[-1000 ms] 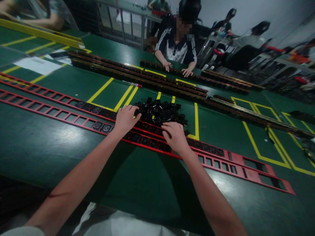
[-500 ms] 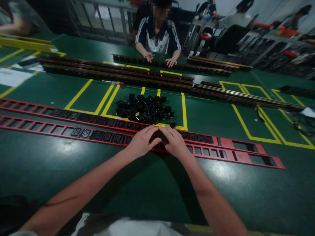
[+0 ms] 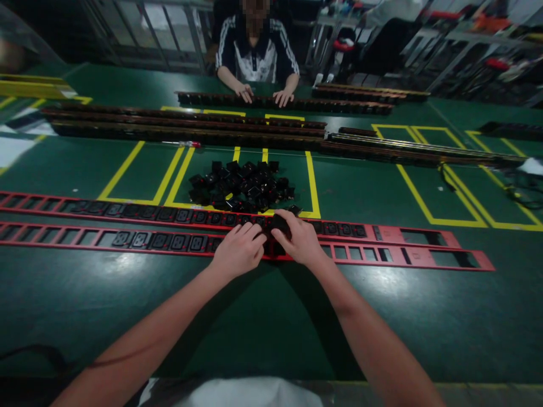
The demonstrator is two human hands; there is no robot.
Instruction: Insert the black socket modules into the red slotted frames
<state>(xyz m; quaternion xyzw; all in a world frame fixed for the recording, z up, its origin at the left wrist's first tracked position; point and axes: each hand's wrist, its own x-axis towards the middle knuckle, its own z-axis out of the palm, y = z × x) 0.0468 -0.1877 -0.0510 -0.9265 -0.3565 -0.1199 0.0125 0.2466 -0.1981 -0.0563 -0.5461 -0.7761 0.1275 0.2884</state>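
Two long red frames with rows of openings lie across the green table, the near one [image 3: 356, 260] and the far one [image 3: 428, 237]. Black sockets [image 3: 179, 242] fill part of each row. My left hand [image 3: 240, 249] rests on the near frame, fingers curled down over it; what lies under the fingertips is hidden. Just to its right, my right hand [image 3: 298, 234] is closed round a black socket [image 3: 280, 223] above the frames. Behind the frames is a heap of black sockets [image 3: 244, 183].
Dark long rails [image 3: 190, 130] lie behind the heap, with a red-handled screwdriver [image 3: 195, 144] before them. Across the table sits a person [image 3: 257, 53], both hands on another rail [image 3: 331, 105]. Black cables [image 3: 520, 195] are at the right.
The view has shifted slightly. My left hand has moved a little left, away from my right hand, its fingers now more curled. A black socket shows more clearly in my right hand.
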